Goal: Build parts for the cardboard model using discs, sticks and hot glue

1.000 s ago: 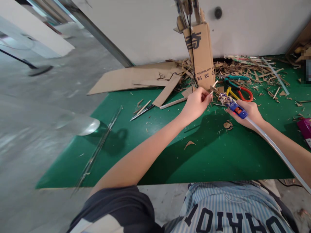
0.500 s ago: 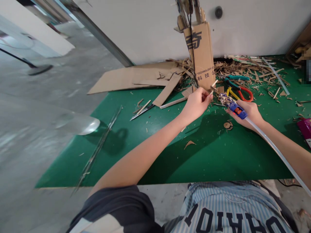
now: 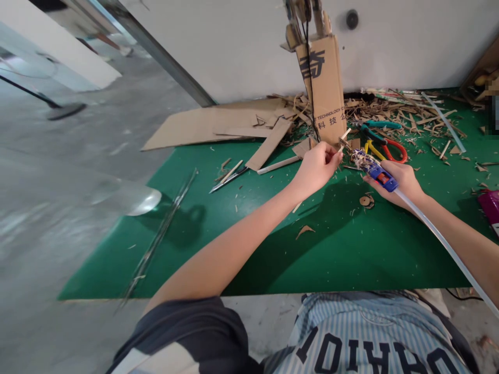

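Observation:
Pinched between the fingertips of my left hand (image 3: 320, 162) is a thin pale wooden stick (image 3: 346, 134), its far end pointing up and right. My right hand (image 3: 403, 181) is wrapped round a blue hot glue gun (image 3: 384, 177) crusted with scraps at its front. The gun's nozzle end is close to the stick; whether they touch I cannot tell. A long clear glue stick (image 3: 436, 234) runs out of the gun's rear, over my right forearm. Just behind the stick stands an upright cardboard model (image 3: 325, 98) with finger-like pieces on top and a black cord down it.
Teal-handled pliers (image 3: 384, 125) and red-handled pliers (image 3: 398, 150) lie behind the gun. Cardboard scraps (image 3: 405, 111) pile along the wall. Cardboard strips (image 3: 268, 144) and a knife-like blade (image 3: 228, 179) lie left. A clear bottle-like object (image 3: 142, 201) overhangs the table's left edge.

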Available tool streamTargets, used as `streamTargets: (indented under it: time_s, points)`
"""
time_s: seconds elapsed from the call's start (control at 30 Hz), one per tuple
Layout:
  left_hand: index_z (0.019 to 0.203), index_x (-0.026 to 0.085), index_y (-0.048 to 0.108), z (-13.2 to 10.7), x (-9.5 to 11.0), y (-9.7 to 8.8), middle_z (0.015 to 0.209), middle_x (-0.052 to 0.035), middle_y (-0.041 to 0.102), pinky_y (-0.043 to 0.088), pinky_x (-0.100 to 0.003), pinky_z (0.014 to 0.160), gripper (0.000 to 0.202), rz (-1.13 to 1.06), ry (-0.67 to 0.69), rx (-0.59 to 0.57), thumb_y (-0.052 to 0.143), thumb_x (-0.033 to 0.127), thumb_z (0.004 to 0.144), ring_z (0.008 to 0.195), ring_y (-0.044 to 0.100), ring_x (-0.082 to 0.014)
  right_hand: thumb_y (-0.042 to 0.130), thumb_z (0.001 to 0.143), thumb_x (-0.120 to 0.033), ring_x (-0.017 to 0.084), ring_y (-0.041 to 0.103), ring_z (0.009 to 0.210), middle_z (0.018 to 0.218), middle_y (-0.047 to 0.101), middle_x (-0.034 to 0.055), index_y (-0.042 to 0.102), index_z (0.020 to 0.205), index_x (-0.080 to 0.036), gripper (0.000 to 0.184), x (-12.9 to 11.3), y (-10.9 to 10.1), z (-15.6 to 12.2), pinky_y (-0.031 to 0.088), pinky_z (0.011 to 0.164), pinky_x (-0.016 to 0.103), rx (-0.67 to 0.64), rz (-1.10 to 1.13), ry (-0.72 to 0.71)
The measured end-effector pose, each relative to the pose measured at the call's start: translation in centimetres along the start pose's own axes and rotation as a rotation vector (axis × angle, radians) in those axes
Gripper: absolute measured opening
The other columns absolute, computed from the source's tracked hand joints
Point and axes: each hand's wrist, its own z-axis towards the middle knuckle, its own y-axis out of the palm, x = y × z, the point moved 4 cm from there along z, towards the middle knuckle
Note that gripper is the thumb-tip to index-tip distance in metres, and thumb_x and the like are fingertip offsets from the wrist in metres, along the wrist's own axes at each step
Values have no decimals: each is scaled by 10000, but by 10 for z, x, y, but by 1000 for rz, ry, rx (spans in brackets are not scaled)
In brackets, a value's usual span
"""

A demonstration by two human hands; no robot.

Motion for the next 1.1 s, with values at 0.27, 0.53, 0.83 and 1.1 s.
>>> streamTargets:
  time_s: [0.27,0.53,0.83,1.1]
  points:
    - [796,219,483,-1,0,0,642,13,592,367,-280,581,201,12,5,5,599,188,957,591,547,-119,609,913,-484,138,535,515,602,555,-1,413,682,-250,383,3,1,-2,397,505,266,-40,-15,54]
    - [798,220,480,1,-2,1,637,20,572,349,-285,576,202,14,13,17,609,180,948,580,514,-116,592,926,-503,128,506,495,587,530,-9,393,681,-252,403,1,1,-1,383,492,263,-45,-4,44]
    - [786,223,463,-1,-2,0,646,14,565,343,-287,583,220,35,16,13,617,213,943,596,513,-119,601,919,-502,116,472,480,565,502,-23,395,671,-247,411,0,1,0,357,481,251,-30,4,45]
    - [781,221,461,0,-2,0,651,12,570,345,-281,578,227,50,18,9,619,234,943,604,522,-121,583,919,-535,113,440,471,553,484,-25,380,664,-250,433,0,1,1,344,482,253,-53,13,82]
